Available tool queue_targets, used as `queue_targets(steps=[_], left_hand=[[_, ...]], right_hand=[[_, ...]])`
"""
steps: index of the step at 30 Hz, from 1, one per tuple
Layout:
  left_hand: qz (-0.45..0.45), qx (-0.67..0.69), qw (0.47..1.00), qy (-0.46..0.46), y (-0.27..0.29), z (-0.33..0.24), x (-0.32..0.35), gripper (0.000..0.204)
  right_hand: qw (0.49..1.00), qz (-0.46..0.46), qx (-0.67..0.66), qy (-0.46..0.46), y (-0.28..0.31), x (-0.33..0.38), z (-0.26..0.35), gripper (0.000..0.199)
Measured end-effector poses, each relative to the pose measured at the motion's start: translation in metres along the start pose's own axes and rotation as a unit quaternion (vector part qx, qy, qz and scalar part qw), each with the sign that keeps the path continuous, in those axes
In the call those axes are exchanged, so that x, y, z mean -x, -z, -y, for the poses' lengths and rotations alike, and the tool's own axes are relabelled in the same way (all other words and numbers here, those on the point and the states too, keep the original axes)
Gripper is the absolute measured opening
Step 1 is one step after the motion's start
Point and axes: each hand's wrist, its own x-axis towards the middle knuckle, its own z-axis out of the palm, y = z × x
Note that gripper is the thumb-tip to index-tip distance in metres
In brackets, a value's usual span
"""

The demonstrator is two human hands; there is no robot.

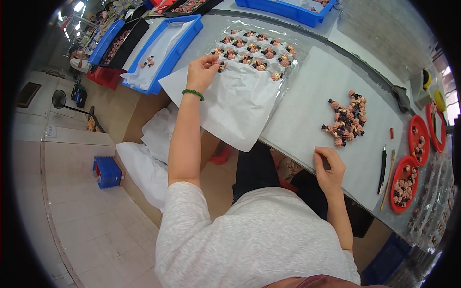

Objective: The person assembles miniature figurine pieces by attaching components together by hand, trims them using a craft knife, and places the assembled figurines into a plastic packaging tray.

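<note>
My left hand is stretched out to the far left, wearing a green bead bracelet. Its fingers pinch a small pink-and-black figurine at the edge of a clear plastic tray. Rows of similar figurines lie in that tray on crumpled white paper, which hangs over the table edge. My right hand rests by the near edge of a white sheet, thumb and forefinger curled together, with nothing visible in them. Beyond it lies a loose pile of figurines.
A blue tray with white paper and a few figurines stands at left. Right of the pile lie a black pen-like tool, a thin brush and red bowls of figurines. Filled clear trays sit at far right.
</note>
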Motion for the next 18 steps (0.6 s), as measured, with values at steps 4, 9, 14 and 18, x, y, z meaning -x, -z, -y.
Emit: queue_targets(steps=[4, 9, 14, 18], left_hand=[[-0.031, -0.026, 0.999, -0.003, -0.003, -0.01, 0.009, 0.022], [-0.081, -0.131, 0.988, -0.031, -0.004, 0.0, 0.008, 0.021], [-0.073, -0.223, 0.96, -0.152, -0.006, 0.014, 0.004, 0.017], [-0.088, -0.268, 0.935, -0.214, -0.006, 0.026, -0.002, 0.012]], right_hand=[[1.0, -0.003, 0.003, 0.0, 0.0, 0.0, -0.001, 0.012], [1.0, -0.004, 0.002, 0.004, 0.0, 0.0, 0.0, 0.012], [1.0, -0.008, 0.004, 0.007, -0.001, 0.001, -0.001, 0.012], [1.0, -0.01, 0.003, 0.005, 0.001, 0.0, 0.0, 0.012]])
